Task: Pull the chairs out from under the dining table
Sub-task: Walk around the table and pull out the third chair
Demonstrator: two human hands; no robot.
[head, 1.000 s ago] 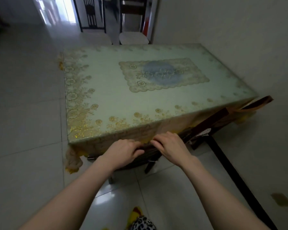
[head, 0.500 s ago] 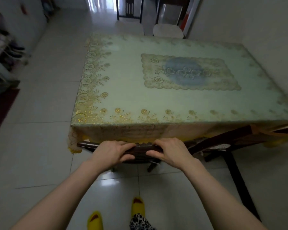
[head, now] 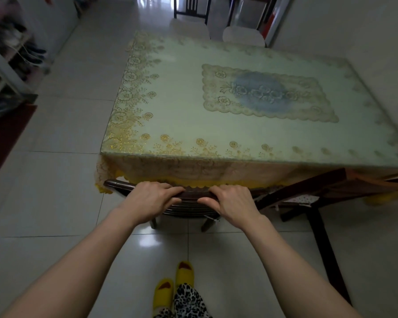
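Single head view, wide-angle, worn on person's head, looking forward and steeply down. Near: both forearms enter from lower corners, yellow slippers [head: 174, 283] at bottom centre directly below lens. Dining table [head: 216, 115] fills centre and right of frame, close, near edge across middle. Tiled floor [head: 62, 138] at left; far chairs [head: 191, 8] small at top centre. Edges bend from lens distortion

Glossy white floor tiles [head: 62, 125], shoe rack [head: 12, 58] at left.
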